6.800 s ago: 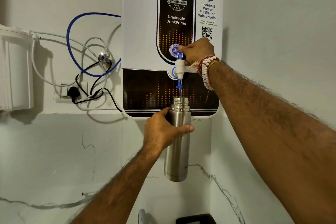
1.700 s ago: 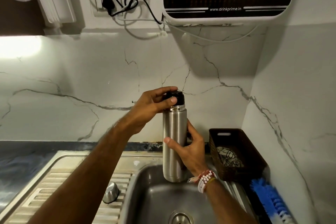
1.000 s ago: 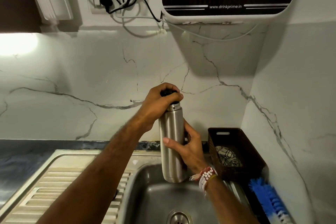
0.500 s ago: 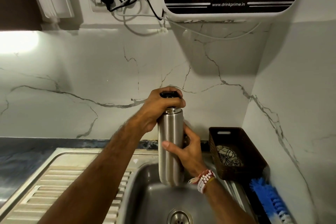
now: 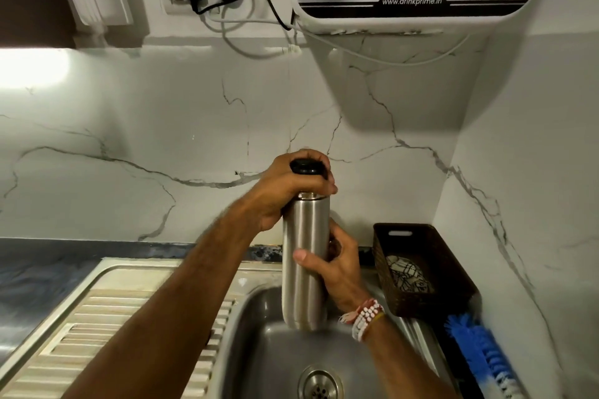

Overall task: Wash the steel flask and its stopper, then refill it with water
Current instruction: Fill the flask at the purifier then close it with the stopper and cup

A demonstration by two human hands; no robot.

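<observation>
I see the flask (image 5: 304, 256) upright above the sink (image 5: 259, 359), my right hand (image 5: 337, 264) wrapped around its body, my left hand (image 5: 288, 191) closed over the black stopper (image 5: 306, 167) on top.

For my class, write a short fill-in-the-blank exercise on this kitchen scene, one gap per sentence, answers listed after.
1. The left hand grips the black ______ on top of the steel flask.
2. The right hand, with beaded bracelets at its wrist, holds the flask's ______.
3. The flask is held upright above the steel ______.
4. Beside the brown basket lies a brush with ______ bristles.

Answers: stopper; body; sink; blue
</observation>
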